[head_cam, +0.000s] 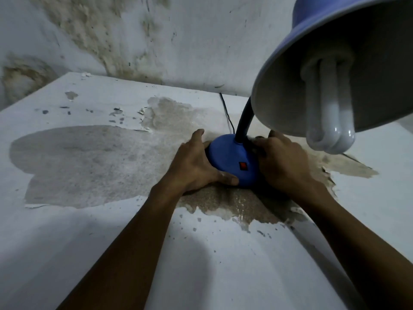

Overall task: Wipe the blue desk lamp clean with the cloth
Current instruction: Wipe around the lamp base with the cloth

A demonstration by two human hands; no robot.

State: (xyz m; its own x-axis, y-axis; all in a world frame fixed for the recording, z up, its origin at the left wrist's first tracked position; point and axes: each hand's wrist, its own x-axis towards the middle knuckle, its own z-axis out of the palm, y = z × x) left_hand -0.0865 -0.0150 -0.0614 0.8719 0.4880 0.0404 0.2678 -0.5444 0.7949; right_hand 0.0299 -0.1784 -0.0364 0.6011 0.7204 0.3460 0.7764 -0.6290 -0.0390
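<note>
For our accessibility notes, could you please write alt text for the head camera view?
Two bare hands hold the round base of a blue desk lamp on a worn white table: the left hand cups its left side, the right hand presses something dark, probably a cloth, near the black neck. The shade and white bulb loom close, upper right.

lamp shade (335, 52) overhangs right, table (89, 220) left open

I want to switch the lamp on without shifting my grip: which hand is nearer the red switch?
Roughly even, perhaps the left. The left hand grips the base's left side, thumb just below-left of the red switch; the right hand cups the base's right side.
</note>
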